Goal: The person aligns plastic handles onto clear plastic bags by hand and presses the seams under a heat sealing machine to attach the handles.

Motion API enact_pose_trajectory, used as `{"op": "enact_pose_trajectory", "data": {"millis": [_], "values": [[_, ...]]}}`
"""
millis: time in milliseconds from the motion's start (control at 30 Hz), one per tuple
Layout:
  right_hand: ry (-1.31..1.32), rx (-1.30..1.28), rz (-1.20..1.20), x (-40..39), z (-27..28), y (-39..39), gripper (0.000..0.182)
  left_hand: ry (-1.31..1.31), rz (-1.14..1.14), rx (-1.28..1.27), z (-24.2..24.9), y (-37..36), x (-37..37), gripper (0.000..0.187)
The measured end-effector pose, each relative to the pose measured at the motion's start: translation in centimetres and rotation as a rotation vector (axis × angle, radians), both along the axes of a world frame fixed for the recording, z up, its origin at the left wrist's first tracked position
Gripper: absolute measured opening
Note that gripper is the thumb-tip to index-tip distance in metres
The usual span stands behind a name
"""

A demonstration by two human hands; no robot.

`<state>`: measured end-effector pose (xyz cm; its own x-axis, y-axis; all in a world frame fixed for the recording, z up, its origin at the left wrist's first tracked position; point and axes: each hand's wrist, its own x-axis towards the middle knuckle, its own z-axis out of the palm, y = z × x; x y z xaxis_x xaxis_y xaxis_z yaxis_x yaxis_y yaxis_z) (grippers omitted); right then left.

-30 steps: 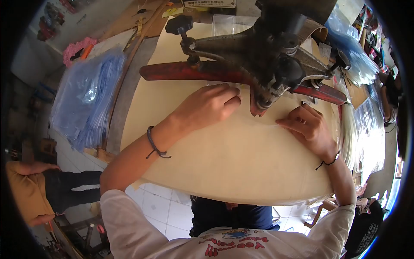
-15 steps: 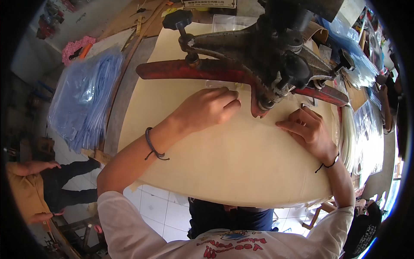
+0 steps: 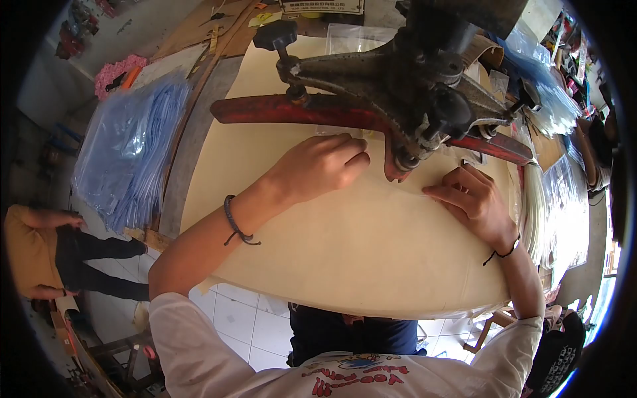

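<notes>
A dark metal press head [image 3: 398,79] with a long red bar [image 3: 298,109] stands over the tan covered worktable [image 3: 345,252]. Under the bar lies a clear plastic sheet [image 3: 330,130], hard to see against the tan surface. My left hand [image 3: 325,166] is closed, its curled fingers at the sheet's near edge, just left of the bar's middle bracket. To the right of that bracket, my right hand [image 3: 471,196] is closed too, thumb and forefinger pinched at the sheet's faint edge. Most of the sheet between the hands is hidden or too transparent to make out.
A stack of bluish plastic sheets [image 3: 133,152] lies on the left. Pale strips [image 3: 533,205] and more clear plastic [image 3: 564,212] are at the right edge. Two black knobs [image 3: 275,34] stick out from the press. A person in a yellow top [image 3: 33,245] stands at left.
My hands stay almost in place at the sheet. The person at far left has shifted position, and the arm at far right has moved slightly.
</notes>
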<state>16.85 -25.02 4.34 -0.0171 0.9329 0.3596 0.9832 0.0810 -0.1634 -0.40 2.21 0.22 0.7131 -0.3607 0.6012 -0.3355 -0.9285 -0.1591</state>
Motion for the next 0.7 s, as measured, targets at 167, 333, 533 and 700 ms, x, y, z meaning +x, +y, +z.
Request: {"op": "enact_pose_trajectory", "data": {"millis": [167, 333, 533, 700], "values": [[0.004, -0.005, -0.007, -0.08, 0.11, 0.03, 0.028, 0.014, 0.002, -0.003, 0.2, -0.05, -0.03, 0.018], [0.006, -0.006, -0.008, -0.1, 0.1, 0.03, 0.028, 0.073, 0.001, -0.026, 0.45, -0.04, -0.23, 0.021], [0.002, 0.003, -0.005, -0.08, 0.18, 0.06, 0.028, 0.089, -0.007, -0.034, 0.73, -0.1, -0.12, 0.022], [0.003, 0.003, -0.022, -0.02, -0.19, -0.01, 0.026, 0.157, 0.117, -0.038, 0.88, -0.36, -0.55, 0.026]]}}
